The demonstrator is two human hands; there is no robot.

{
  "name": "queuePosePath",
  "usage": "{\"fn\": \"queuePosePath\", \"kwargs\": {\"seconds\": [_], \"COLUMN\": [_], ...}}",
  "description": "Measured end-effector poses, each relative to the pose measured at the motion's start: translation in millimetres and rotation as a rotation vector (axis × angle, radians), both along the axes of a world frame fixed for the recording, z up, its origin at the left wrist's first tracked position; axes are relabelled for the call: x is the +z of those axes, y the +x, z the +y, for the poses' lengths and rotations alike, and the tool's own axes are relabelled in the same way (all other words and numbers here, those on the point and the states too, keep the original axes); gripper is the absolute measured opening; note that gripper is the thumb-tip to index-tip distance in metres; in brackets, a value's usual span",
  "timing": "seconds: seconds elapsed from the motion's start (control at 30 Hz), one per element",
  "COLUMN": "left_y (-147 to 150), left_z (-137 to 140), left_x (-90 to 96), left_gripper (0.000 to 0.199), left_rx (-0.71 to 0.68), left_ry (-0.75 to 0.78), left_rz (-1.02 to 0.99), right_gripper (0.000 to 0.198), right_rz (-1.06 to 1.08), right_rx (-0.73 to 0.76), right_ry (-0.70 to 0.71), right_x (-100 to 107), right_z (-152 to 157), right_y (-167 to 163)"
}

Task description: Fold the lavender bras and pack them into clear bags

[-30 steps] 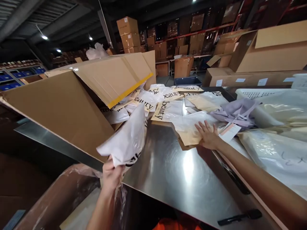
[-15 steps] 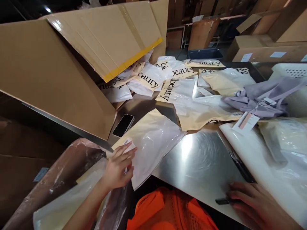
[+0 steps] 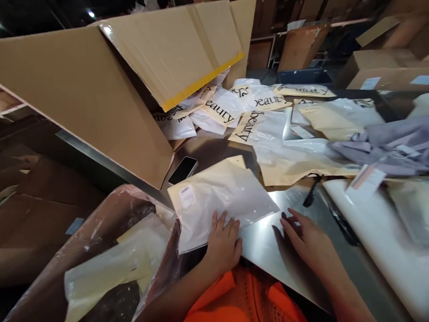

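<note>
Flat on the near edge of a white and cream plastic garment bag [image 3: 231, 192] lies my left hand [image 3: 224, 237], fingers spread. The bag carries a small barcode label [image 3: 187, 197] at its left end. My right hand [image 3: 304, 237] hovers over the metal table [image 3: 268, 250], just right of the bag, its fingers apart and holding nothing. Beyond it on the table is a small black tool [image 3: 312, 191], whose kind I cannot make out. A phone [image 3: 183, 170] rests behind the bag.
A large cardboard box [image 3: 174, 49] opens at the back left, with several printed bags [image 3: 256, 127] beside it. Lilac clothing [image 3: 395, 143] with tags lies at the right, near a white roll [image 3: 365, 232]. A plastic-lined bin [image 3: 110, 214] holding bags stands at the left.
My left hand has moved off the label to the bag's near edge. My right hand has let go of the small black tool, now farther back, and come toward the bag.
</note>
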State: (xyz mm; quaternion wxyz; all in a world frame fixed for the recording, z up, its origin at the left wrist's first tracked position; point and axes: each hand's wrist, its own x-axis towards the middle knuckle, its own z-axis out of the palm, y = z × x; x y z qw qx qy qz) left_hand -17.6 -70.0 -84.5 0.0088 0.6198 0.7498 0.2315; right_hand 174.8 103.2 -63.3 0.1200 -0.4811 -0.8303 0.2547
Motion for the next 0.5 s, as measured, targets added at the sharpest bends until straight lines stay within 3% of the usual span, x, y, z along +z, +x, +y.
{"fn": "queuePosePath", "kwargs": {"seconds": [0.13,0.23,0.3,0.33,0.4,0.47,0.5], "left_y": [-15.8,-10.0,2.3,9.9,26.9,44.4,52.5], "left_z": [-38.4,-62.3,-70.7,-71.3,-64.0,-47.8,-38.1], "left_x": [6.5,14.2,16.1,15.6,12.2,6.9,4.3], "left_gripper": [0.033,0.025,0.008,0.014,0.033,0.045,0.051], "left_rx": [-0.107,-0.055,0.022,0.056,0.081,0.117,0.146], "left_ry": [0.076,0.177,0.176,0.107,-0.181,-0.464,-0.53], "left_rz": [-0.018,-0.05,-0.212,-0.391,-0.928,-1.478,-1.666], "right_gripper": [0.056,0.05,0.048,0.046,0.041,0.039,0.038], "right_rz": [-0.153,-0.292,-0.302,-0.252,-0.073,0.145,0.246], "right_rx": [0.025,0.101,0.112,0.105,0.069,-0.002,-0.036], "right_ry": [-0.021,-0.152,-0.186,-0.206,-0.307,-0.481,-0.587], "right_x": [-8.6,-1.3,6.3,9.3,12.6,13.5,13.9], "right_z": [-3.8,-18.8,-32.7,-39.3,-50.8,-61.2,-66.7], "right_y": [-9.4,-12.7,-15.2,-16.8,-20.0,-22.1,-22.4]}}
